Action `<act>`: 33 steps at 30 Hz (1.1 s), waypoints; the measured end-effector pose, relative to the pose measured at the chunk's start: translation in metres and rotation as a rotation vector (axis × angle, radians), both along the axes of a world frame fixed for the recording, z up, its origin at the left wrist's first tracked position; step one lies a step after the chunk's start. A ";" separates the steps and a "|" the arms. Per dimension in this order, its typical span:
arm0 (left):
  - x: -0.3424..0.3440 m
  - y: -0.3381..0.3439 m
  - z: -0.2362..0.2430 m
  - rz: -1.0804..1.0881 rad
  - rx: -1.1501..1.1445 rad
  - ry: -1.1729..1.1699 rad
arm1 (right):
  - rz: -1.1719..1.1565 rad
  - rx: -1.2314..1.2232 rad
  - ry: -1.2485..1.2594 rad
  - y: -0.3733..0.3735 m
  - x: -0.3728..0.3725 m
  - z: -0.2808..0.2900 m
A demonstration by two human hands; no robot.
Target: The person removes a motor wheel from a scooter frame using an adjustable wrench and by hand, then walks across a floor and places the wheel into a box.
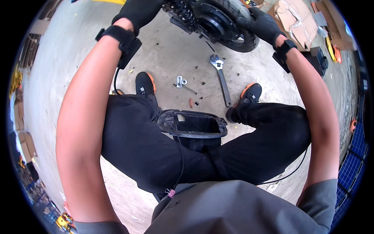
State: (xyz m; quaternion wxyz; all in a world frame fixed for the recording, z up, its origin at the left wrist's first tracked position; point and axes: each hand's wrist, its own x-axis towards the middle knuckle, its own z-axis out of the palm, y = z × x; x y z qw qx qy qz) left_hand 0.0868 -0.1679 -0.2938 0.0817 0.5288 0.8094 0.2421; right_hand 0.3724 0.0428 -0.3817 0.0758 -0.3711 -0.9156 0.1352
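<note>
A wheel with a black tyre [243, 45] and dark hub [208, 24] is at the top, beside a coil spring shock [180, 11]. My right hand [260, 23], in a black glove, grips the tyre's right side. My left hand [136, 13], also gloved, reaches to the upper edge near the shock; its fingers are cut off by the frame. Below the wheel, an adjustable wrench [223, 82] lies on the concrete floor with a metal bracket [179, 82], a spring [189, 89] and several small dark parts. An open black plastic housing [191, 134] is between my legs.
Cardboard [290, 19] and a black box [317, 58] lie at the upper right. Blue-panelled material [348, 171] runs along the right rim. Stacked cardboard [25, 144] and assorted clutter line the left rim. My feet flank the loose parts; a black cable crosses my left leg.
</note>
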 end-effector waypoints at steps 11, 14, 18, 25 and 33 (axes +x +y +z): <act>-0.002 0.002 -0.002 -0.001 -0.008 0.024 | 0.021 0.019 0.001 -0.006 -0.001 0.007; -0.002 0.007 -0.008 -0.028 -0.004 0.014 | -0.006 -0.035 -0.029 -0.003 0.006 0.005; -0.005 0.006 -0.004 -0.016 -0.038 0.018 | -0.016 -0.021 -0.003 -0.003 0.003 0.004; -0.002 0.004 -0.005 -0.006 -0.006 0.009 | -0.017 -0.024 -0.015 -0.002 0.003 0.001; -0.008 0.003 -0.008 -0.059 -0.016 0.044 | -0.045 -0.053 -0.049 -0.011 -0.003 0.011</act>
